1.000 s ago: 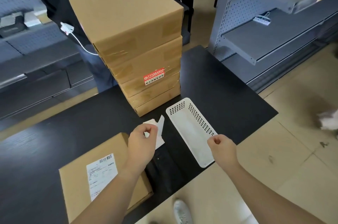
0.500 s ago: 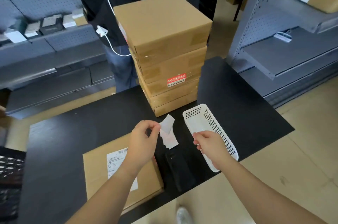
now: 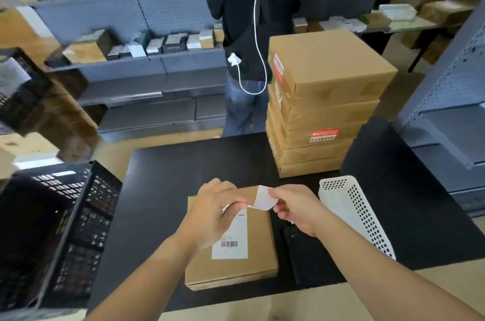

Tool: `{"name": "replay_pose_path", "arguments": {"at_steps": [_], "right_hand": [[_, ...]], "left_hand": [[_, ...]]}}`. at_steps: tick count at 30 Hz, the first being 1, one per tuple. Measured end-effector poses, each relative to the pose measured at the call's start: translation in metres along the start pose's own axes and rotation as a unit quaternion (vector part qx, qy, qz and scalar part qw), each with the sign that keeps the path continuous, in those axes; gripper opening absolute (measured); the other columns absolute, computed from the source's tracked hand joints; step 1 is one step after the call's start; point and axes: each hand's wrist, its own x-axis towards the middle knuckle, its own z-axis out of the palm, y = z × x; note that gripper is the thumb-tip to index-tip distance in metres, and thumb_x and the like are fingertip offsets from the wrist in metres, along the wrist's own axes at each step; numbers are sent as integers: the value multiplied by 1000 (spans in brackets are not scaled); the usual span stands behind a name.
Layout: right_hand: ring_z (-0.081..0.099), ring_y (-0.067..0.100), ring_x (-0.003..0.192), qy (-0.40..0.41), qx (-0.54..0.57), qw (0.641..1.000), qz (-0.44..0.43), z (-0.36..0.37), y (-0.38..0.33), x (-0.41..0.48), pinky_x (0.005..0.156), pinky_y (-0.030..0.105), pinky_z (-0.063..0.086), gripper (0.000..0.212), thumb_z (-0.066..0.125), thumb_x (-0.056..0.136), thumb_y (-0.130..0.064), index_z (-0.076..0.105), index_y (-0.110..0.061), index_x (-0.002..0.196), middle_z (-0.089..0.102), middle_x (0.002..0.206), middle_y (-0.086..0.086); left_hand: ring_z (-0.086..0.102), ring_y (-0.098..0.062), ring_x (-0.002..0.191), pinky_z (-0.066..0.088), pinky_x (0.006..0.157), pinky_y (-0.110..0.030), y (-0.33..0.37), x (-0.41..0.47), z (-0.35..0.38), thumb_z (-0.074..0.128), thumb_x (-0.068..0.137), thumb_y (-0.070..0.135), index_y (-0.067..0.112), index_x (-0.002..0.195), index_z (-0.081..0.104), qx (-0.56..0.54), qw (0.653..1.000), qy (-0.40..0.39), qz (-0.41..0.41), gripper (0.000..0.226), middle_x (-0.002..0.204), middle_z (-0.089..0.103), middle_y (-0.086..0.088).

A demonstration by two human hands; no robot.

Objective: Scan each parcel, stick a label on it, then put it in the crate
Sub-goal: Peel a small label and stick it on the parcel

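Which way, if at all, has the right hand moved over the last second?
Yes: the right hand left the near end of the white basket and went left, meeting the left hand at the label.

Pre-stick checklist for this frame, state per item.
1. Label pinched by left hand and right hand: ok.
2. Label peeled clear of any backing: cannot tell.
3. Flat parcel lying flat on the table below the hands: ok.
4. Bare cardboard free beside its shipping label: ok.
5. Parcel already scanned: cannot tell.
6. Crate open-topped at the table's left end: ok.
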Motion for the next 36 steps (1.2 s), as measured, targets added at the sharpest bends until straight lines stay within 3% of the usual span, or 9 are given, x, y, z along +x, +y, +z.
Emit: {"name": "replay_pose_path", "arguments": {"at_steps": [6,8,10,13,21,25,29,33,36], "right_hand": [[67,17,88,8,-40,997,-60,24,0,3,74,25,54,15,64,100,-23,71,-15,111,76,102,9],[71,17,98,5,-47,996,-74,29,3,3,83,27,58,17,64,101,-27,68,-19,115,77,101,3],[72,19,99,1,-47,996,-82,33,8,3,82,26,60,19,66,99,-28,67,-21,117,78,100,0],[72,17,99,-5,-42,995,-87,41,17,1,78,23,59,17,67,99,-25,68,-22,115,78,99,-2],[73,15,91,7,-73,995,-72,42,41,11,77,25,58,17,70,97,-26,70,-21,113,79,96,-6],[69,19,92,24,-94,993,-62,27,56,17,78,27,56,15,68,98,-24,70,-20,112,77,98,-3],[66,16,93,9,-156,986,-57,11,72,29,76,25,53,12,66,99,-22,68,-20,110,72,104,0],[61,13,88,5,-202,978,-56,-1,87,51,75,23,49,12,66,99,-23,67,-22,111,69,106,0],[63,13,94,-9,-239,969,-54,-5,96,63,78,26,53,13,65,100,-25,65,-24,113,69,107,-2]], "left_hand": [[47,-7,83,46,81,-37,-29,-29,-9,64,95,27,36,105,73,68,997,-38,-16,17,98,66,27],[49,2,95,44,89,-30,-30,-36,-10,65,96,30,36,109,71,20,993,-40,-105,17,104,67,27],[51,6,102,40,87,-20,-28,-41,-9,64,95,39,38,118,65,-66,966,-37,-249,22,108,65,25],[59,-1,107,44,88,-25,-33,-44,-1,61,91,57,36,119,62,-165,912,-88,-364,35,114,65,22],[63,-9,83,39,58,-18,-10,-40,27,63,96,30,7,89,71,-316,826,-6,-466,26,91,74,8],[61,-9,103,45,75,-25,-9,-47,57,68,91,33,16,76,72,-340,802,-31,-491,23,94,75,11],[61,-7,95,40,68,-22,0,-56,87,67,92,24,11,88,76,-364,762,-35,-534,16,95,74,6],[60,-8,79,46,61,-16,0,-63,102,69,88,20,17,103,75,-339,763,-55,-548,17,90,73,4],[59,-4,79,43,59,-9,-7,-69,110,66,91,23,23,117,66,-260,820,-63,-507,26,90,65,7]]}}
